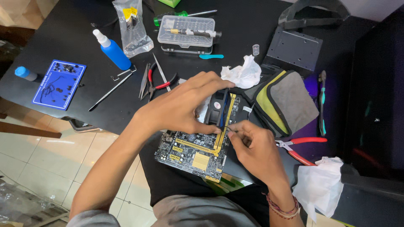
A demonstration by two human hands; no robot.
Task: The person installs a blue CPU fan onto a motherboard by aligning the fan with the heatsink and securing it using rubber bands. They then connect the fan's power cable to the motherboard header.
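Landmark: the motherboard (194,152), black with yellow slots, lying on the dark surface (63,33) right in front of the person.
Left hand (183,107): arched over the board's upper part, its grip closed around the black cooler fan (218,107) and holding it on edge.
Right hand (254,147): at the board's right edge, fingers pinched shut on a thin black wire (227,120) running up to the fan.
Step in hand: looks like sorting out the fan's lead while the fan is steadied.
Next move calls for: I'd say a light, fine pinch and a steady fan.
Nearby: red-handled pliers (302,147) right of the board; crumpled tissue (243,72) above it; blue squeeze bottle (112,50) up-left.
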